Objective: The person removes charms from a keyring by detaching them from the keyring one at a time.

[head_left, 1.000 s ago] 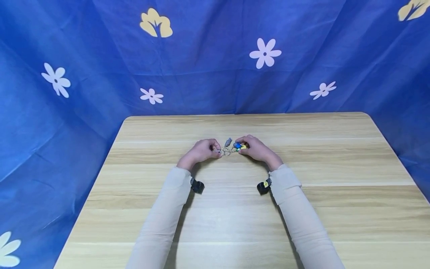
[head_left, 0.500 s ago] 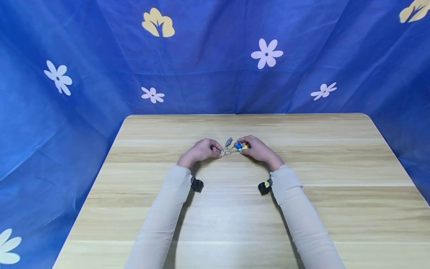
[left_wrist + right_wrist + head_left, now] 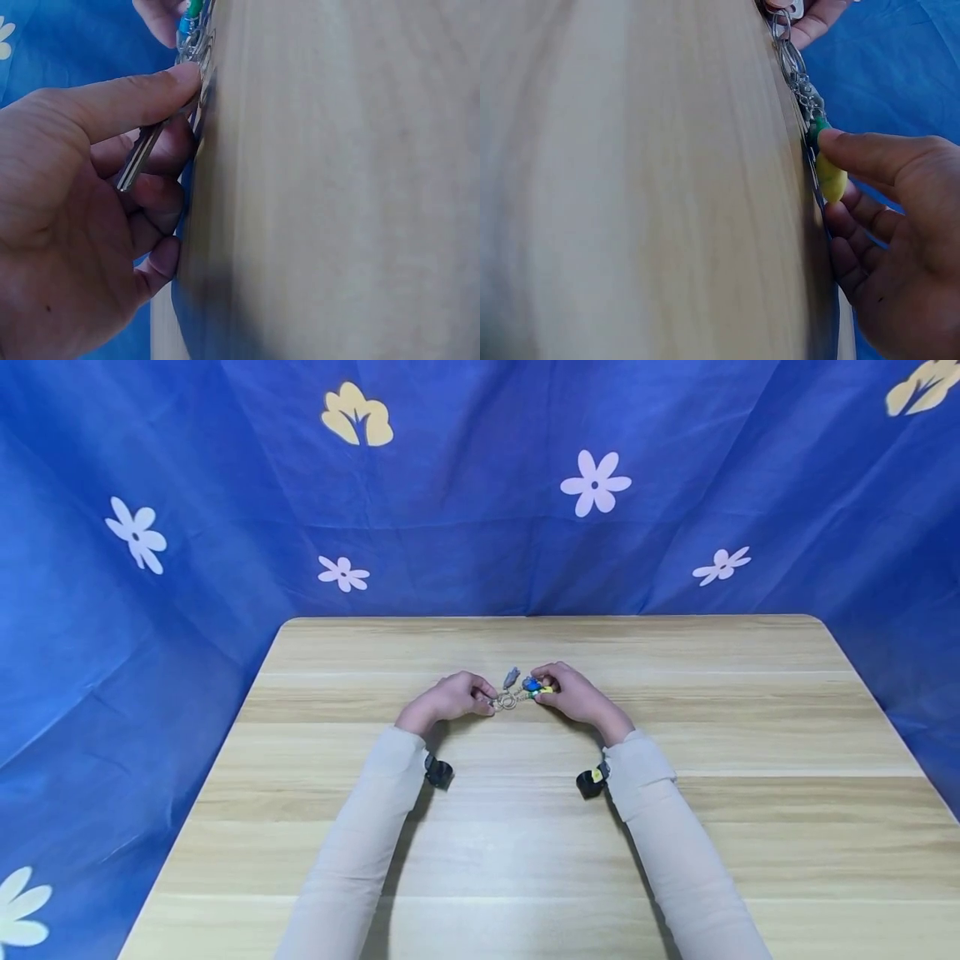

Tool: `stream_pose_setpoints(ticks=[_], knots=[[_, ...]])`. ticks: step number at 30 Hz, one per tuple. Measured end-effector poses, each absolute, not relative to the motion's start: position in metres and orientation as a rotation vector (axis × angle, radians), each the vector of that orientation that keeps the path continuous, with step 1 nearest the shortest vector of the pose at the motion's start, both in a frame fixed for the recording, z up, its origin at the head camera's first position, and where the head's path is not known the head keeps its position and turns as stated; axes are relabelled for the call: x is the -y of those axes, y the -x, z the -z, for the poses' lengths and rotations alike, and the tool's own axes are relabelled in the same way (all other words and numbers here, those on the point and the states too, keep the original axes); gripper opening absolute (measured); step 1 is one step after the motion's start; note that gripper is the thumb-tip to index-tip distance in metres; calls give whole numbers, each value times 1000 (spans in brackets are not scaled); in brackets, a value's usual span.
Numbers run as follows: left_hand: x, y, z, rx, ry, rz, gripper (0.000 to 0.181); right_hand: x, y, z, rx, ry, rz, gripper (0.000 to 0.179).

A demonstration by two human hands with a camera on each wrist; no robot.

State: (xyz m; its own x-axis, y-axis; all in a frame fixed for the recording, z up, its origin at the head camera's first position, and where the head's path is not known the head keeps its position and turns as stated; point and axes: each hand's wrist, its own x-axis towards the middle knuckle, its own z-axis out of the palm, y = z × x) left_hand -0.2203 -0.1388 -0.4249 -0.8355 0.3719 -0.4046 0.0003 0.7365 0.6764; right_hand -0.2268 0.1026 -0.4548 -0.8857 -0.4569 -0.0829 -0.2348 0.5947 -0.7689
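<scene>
Near the far middle of the table, my left hand (image 3: 452, 695) pinches a metal key (image 3: 140, 156) between thumb and fingers; its blade sticks out below the thumb in the left wrist view. Thin metal rings (image 3: 507, 701) and short chains link the key to several small charms. My right hand (image 3: 576, 693) pinches a yellow charm with a green top (image 3: 831, 178) between thumb and fingers. Beside those fingertips is a blue charm (image 3: 531, 684). A grey charm (image 3: 512, 677) lies beyond the rings, between the hands. The key's head is mostly hidden by the left thumb.
The light wood table (image 3: 495, 843) stretches out around both hands, its far edge a short way beyond them. Behind it hangs a blue cloth (image 3: 465, 485) with printed flowers. Black wrist cameras (image 3: 439, 772) sit below each hand.
Between the hands the rings have shifted very slightly to the right and overlap differently. Both hands keep their hold and stay almost in place.
</scene>
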Motion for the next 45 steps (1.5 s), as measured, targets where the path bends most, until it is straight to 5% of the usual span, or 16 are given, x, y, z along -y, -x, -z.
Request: stream_pose_setpoints(ticks=[14,45], knots=[[137,221,423,-2449,-340,-831,27,-103,220,452,-2551,562,1207,18],[141,220,429,-2164,-454,-1150,25,-112,211,446,-2507,521,1165,19]])
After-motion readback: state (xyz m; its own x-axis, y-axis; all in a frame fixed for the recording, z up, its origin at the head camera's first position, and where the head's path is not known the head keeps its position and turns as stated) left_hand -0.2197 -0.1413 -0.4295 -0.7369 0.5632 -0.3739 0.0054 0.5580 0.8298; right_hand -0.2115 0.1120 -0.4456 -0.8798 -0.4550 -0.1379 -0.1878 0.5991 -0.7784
